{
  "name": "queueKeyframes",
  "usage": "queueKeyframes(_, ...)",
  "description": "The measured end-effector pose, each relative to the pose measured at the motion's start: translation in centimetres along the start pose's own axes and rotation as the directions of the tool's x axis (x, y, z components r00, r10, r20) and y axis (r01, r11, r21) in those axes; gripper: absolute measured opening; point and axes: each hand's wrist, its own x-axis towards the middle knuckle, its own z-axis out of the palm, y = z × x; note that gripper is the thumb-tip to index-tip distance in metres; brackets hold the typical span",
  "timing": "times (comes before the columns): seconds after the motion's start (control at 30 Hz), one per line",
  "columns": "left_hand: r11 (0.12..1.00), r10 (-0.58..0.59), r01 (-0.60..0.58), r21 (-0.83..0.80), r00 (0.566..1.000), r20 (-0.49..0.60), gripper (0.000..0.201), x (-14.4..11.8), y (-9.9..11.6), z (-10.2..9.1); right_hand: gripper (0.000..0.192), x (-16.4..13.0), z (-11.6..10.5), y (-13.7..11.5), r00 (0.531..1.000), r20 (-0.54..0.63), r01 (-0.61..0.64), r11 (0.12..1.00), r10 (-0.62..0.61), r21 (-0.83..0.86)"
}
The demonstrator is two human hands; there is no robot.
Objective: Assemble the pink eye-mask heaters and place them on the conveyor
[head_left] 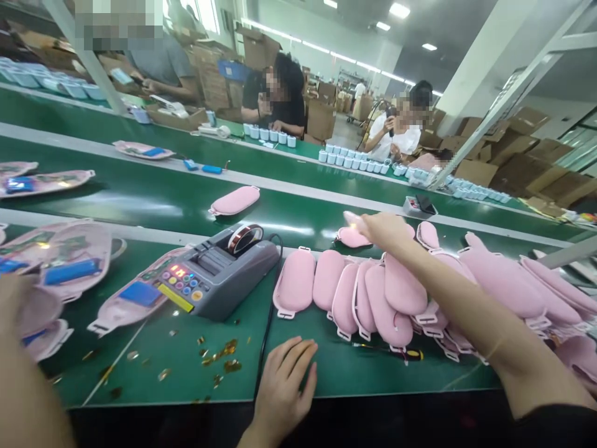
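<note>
The green work table runs the full width of the view, with raised grey strips dividing it into lanes. On its right half lies a large overlapping row of pink pads, spreading into a heap toward the right edge. Left of the row stands a grey tape dispenser with a lit button panel and a roll of amber tape on top; its black cable runs toward the near table edge. Open pink shells with blue cells lie at far left. One single pink pad lies alone on the middle lane.

The right hand reaches across the row and closes on a pink piece at its far end. The left hand rests flat on the table, fingers spread, holding nothing. Gold tape scraps litter the surface just beside it.
</note>
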Motion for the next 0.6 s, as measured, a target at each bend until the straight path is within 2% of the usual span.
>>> queueKeyframes(0.13,1.0,-0.014,0.014,0.008,1.0,0.015,0.025,-0.6,-0.7,0.3,0.04,8.2,2.4,-4.8,0.981,0.158,0.117,0.993,-0.113,-0.015)
queueKeyframes(0.2,1.0,-0.013,0.013,0.003,1.0,-0.009,0.025,-0.9,-1.0,0.6,0.043,10.8,3.6,-6.2,0.969,0.206,0.145,0.989,-0.139,-0.013)
queueKeyframes(0.27,1.0,-0.026,0.026,-0.003,0.999,-0.03,0.025,-1.1,-1.2,0.9,0.046,12.5,4.5,-6.6,0.952,0.268,0.158,0.987,-0.15,-0.008)
queueKeyframes(0.33,0.999,-0.039,0.039,-0.008,0.999,-0.031,0.025,-1.2,-1.2,1.2,0.047,13.4,5.4,-5.9,0.925,0.356,0.149,0.989,-0.134,-0.013)
queueKeyframes(0.43,0.998,-0.053,0.053,-0.014,0.998,-0.027,0.025,-1.2,-1.0,1.4,0.048,13.2,6.7,-4.0,0.879,0.469,0.119,0.992,-0.085,-0.043)
queueKeyframes(0.6,0.999,-0.04,0.04,-0.031,0.999,0.002,0.025,-1.3,-0.5,1.3,0.047,10.6,8.4,-1.6,0.861,0.489,0.158,0.987,-0.139,0.002)
